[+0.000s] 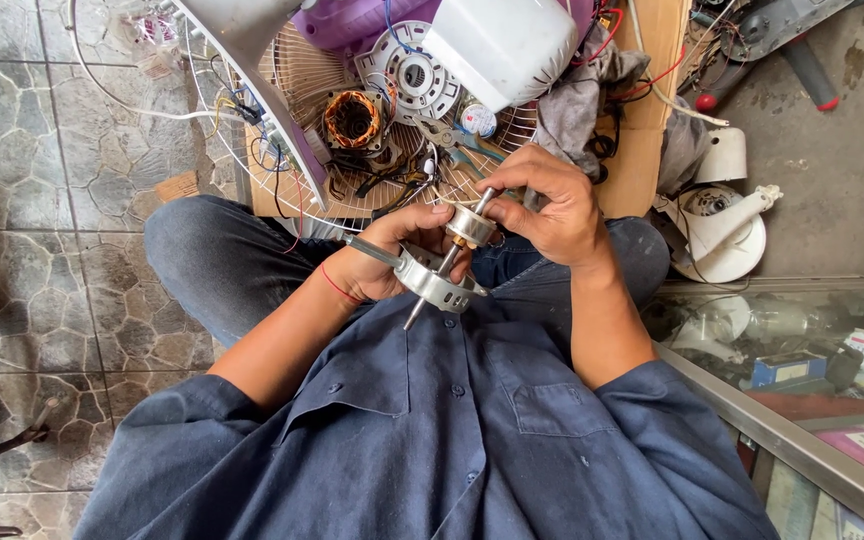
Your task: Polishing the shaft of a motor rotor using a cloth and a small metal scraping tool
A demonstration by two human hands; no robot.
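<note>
My left hand (384,262) grips a round silver motor end cover (435,281) with slots in its rim, held over my lap. A steel shaft with a cylindrical rotor (470,226) passes through the cover's centre. My right hand (549,207) pinches the upper end of that shaft and the rotor. Both hands sit close together above my knees. A red band circles my left wrist.
A white wire fan guard (304,195) lies on the floor ahead, holding a copper-wound stator (354,118), a white motor housing (414,76), pliers and wires. A white fan body (500,45) stands behind. A glass display case (802,370) is at my right; stone tiles (42,220) at left.
</note>
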